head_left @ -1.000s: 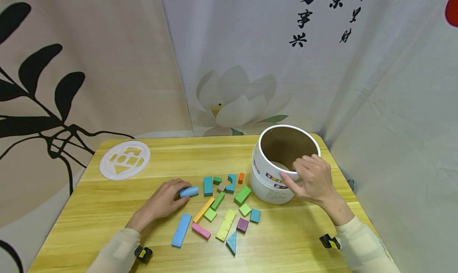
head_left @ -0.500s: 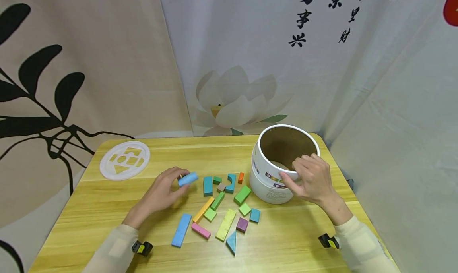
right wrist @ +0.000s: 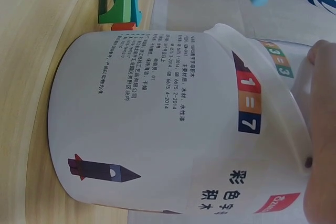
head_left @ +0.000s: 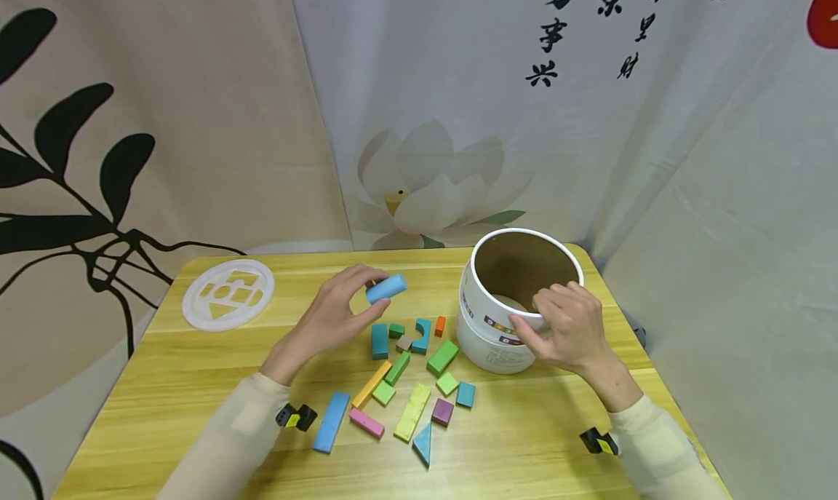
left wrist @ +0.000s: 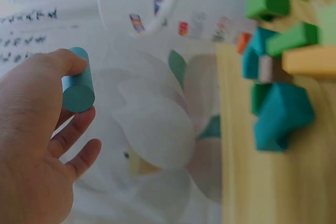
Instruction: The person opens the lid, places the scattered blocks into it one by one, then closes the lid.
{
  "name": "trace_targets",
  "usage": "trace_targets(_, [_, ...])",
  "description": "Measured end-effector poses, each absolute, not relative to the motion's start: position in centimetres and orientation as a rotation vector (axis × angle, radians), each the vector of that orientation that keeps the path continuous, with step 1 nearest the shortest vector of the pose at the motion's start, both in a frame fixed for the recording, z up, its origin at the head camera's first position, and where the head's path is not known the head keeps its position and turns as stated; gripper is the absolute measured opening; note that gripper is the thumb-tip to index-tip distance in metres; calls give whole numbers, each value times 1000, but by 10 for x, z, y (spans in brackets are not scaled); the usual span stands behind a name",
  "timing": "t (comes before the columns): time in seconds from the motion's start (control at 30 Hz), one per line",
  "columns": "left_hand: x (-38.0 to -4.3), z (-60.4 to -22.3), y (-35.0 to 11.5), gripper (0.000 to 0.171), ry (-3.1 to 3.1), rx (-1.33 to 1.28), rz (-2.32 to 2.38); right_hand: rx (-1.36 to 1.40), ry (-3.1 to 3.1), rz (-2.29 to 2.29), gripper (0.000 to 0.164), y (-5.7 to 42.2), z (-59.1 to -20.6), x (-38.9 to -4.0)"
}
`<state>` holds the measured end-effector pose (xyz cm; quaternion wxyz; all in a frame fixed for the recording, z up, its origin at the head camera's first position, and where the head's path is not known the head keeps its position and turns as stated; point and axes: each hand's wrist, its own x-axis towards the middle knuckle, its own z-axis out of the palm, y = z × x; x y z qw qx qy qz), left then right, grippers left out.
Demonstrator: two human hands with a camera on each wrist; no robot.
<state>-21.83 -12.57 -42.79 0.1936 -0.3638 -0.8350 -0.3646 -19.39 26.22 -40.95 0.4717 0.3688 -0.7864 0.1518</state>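
Observation:
My left hand (head_left: 340, 311) pinches a light blue cylinder block (head_left: 386, 288) between thumb and fingers, raised above the table behind the scattered blocks. In the left wrist view the cylinder (left wrist: 79, 85) shows its round end, with the other fingers curled below it. My right hand (head_left: 568, 329) grips the near rim of a white bucket (head_left: 494, 340), thumb outside and fingers over the edge. The bucket stands upright and its mouth faces up; part of its inner floor shows. Printed text and a rocket picture cover its side (right wrist: 131, 114) in the right wrist view.
Several coloured wooden blocks lie mid-table, among them a blue plank (head_left: 332, 422), a yellow plank (head_left: 413, 413), a blue triangle (head_left: 423, 445) and a purple cube (head_left: 442, 412). A white round lid with shape cut-outs (head_left: 196, 315) lies at the back left. A printed curtain (head_left: 262, 121) hangs behind the table.
My left hand has lifted the blue cylinder off the table and carried it up and to the right, toward the bucket. My right hand stays on the rim.

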Motion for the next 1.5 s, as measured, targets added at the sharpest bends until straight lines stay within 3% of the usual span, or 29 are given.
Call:
trace_targets(0.6, [-244,-370,-40,35,-2155,-1263,-987,894,-1922,374,50,262,-409,-194])
trace_targets(1.5, [-272,-354,44,34,-2371,-1343,-789,888,-1929,379,51,263,-414,-196])
